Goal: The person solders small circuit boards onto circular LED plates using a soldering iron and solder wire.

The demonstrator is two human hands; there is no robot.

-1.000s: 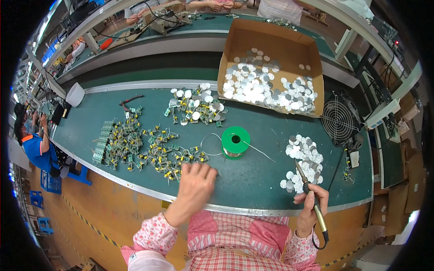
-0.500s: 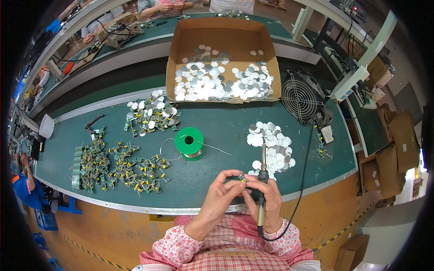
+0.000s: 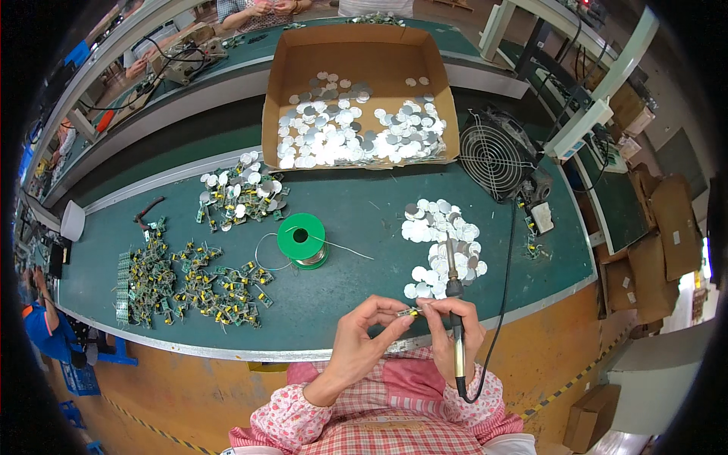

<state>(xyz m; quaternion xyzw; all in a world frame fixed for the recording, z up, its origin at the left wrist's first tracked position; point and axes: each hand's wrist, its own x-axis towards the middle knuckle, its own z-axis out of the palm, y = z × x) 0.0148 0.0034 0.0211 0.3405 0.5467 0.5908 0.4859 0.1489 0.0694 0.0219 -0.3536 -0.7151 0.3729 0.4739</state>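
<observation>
Between the thumb and fingers of my left hand [image 3: 359, 343] is a small circuit board [image 3: 410, 312] with a yellow part on it, held just over the table's front edge. My right hand [image 3: 459, 327] is closed around a soldering iron [image 3: 455, 290], whose tip points away from me over a pile of round silvery discs [image 3: 430, 274]. The right thumb and forefinger also pinch close to the board's right end; whether they grip it is too small to tell. A green spool of solder wire [image 3: 302, 238] stands left of my hands, its loose wire end reaching right.
Small boards with yellow parts [image 3: 216, 284] lie heaped at the left, and boards with discs [image 3: 241, 193] behind them. A cardboard box [image 3: 360, 57] of discs sits at the back. A round fan [image 3: 494, 161] stands at the right; the iron's cable [image 3: 503, 311] runs near it.
My hands have spread slightly apart, and the board is turned so it lies flatter between the fingertips. The iron has tilted a little. The whole view has shifted slightly.
</observation>
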